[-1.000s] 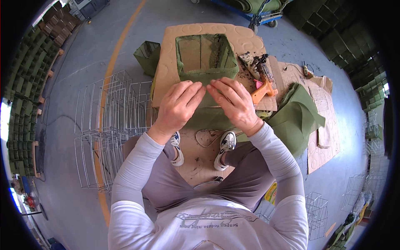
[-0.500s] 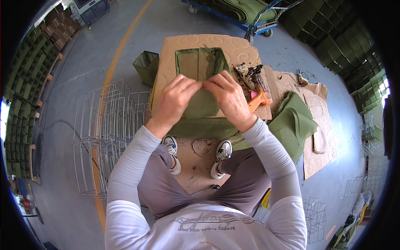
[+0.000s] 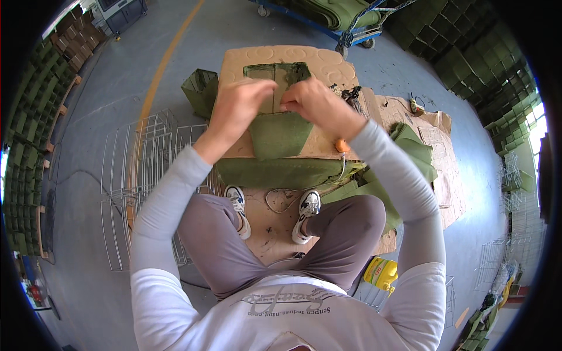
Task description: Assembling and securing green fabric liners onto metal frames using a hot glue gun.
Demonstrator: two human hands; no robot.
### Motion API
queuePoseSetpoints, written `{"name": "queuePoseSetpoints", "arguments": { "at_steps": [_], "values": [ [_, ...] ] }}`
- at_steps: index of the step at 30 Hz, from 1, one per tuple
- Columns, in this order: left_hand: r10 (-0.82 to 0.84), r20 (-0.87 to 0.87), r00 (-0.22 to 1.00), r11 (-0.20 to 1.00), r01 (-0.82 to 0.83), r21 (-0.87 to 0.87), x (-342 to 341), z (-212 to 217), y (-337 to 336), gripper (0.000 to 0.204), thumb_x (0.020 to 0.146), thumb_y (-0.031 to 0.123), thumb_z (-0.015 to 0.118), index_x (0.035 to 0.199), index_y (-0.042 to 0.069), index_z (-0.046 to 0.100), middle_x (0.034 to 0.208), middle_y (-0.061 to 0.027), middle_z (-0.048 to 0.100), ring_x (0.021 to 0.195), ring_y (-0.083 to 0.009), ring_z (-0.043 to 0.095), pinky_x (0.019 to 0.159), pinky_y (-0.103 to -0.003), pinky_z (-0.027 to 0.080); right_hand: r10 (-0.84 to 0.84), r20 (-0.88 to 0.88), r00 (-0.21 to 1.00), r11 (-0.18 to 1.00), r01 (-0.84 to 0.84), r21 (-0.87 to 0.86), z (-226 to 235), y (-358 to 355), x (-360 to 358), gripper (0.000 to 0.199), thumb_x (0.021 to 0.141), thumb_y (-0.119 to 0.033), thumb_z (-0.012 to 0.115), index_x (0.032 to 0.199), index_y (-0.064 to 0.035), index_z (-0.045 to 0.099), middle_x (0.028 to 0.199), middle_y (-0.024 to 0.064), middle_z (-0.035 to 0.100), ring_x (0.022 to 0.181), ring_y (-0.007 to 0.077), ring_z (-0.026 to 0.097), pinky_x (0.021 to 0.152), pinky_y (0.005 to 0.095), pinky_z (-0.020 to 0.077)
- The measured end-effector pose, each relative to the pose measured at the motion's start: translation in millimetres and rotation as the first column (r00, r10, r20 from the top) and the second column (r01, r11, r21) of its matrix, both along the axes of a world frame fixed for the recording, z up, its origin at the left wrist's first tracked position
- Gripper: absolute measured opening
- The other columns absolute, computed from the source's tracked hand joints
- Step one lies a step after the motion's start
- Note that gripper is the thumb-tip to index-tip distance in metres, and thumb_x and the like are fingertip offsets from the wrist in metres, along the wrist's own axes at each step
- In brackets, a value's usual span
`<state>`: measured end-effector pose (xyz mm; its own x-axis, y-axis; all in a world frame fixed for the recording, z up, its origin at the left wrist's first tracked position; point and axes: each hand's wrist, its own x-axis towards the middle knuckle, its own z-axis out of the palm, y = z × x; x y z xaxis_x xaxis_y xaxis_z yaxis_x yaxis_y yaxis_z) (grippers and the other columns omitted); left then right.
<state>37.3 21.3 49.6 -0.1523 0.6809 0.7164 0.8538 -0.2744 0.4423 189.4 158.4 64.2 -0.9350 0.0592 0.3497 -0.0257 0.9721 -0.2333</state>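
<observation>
In front of me on the cardboard-topped surface [image 3: 263, 55] stands an open box of green fabric [image 3: 281, 137] over a wire frame, its near flap hanging toward me. My left hand [image 3: 241, 106] is above its left side, fingers drawn together and smeared by motion. To the right, my right hand [image 3: 322, 104] has its fingers curled into a pinch over the box's near rim. Whatever is between either hand's fingers is hidden or too small to name. An orange-handled tool [image 3: 342, 145] with a cord lies partly behind my right forearm.
Wire frames [image 3: 140, 181] stand at the left, beside another green box [image 3: 200, 92]. Green fabric sheets [image 3: 410, 152] lie to the right on cardboard. A yellow container [image 3: 380, 272] stands by my right leg. A blue cart [image 3: 316, 29] with green fabric is at the back.
Both hands have lifted off the near flap and moved farther away, with a wider gap between them. My head view has shifted slightly, showing more of the yellow container.
</observation>
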Motion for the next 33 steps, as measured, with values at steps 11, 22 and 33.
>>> {"name": "queuePoseSetpoints", "arguments": {
  "at_steps": [11,22,33],
  "values": [
    [0.103,-0.442,0.891,0.975,-0.003,0.22,-8.4,-57.2,-40.4,0.03,0.074,0.002,0.072,0.104,0.001,0.071,0.106,-0.0082,0.067,0.095,-0.0261,0.064,0.08,-0.036,0.057,-0.049,-0.464,0.885,0.979,0.134,0.152,-65.1,-42.4,24.7,0.05,0.071,0.004,0.062,0.121,0.0025,0.06,0.112,0.0151,0.062,0.105,0.033,0.061,0.092,0.0412,0.051],
    [-0.12,-0.364,0.924,0.992,0.102,-0.067,-11.5,-21.4,-21.4,0.028,0.072,-0.007,0.07,0.1,-0.005,0.068,0.079,-0.011,0.062,0.076,-0.0259,0.06,0.068,-0.039,0.052,-0.006,-0.23,0.973,0.998,-0.007,-0.054,-46.9,-14.5,11.3,0.029,0.073,0.002,0.062,0.102,-0.0012,0.062,0.09,0.014,0.067,0.088,0.0336,0.063,0.079,0.0404,0.0513],
    [-0.034,-0.033,0.999,0.961,0.024,-0.277,-6.4,-7.4,-9.5,0.025,0.081,0.004,0.072,0.106,0.0,0.07,0.086,-0.0156,0.067,0.074,-0.0287,0.065,0.067,-0.036,0.05,-0.097,0.083,0.992,0.957,0.116,-0.265,-12.9,-8.9,7.3,0.019,0.089,-0.016,0.066,0.102,-0.0028,0.07,0.085,0.0188,0.069,0.081,0.036,0.067,0.075,0.0406,0.0535]
  ]
}}
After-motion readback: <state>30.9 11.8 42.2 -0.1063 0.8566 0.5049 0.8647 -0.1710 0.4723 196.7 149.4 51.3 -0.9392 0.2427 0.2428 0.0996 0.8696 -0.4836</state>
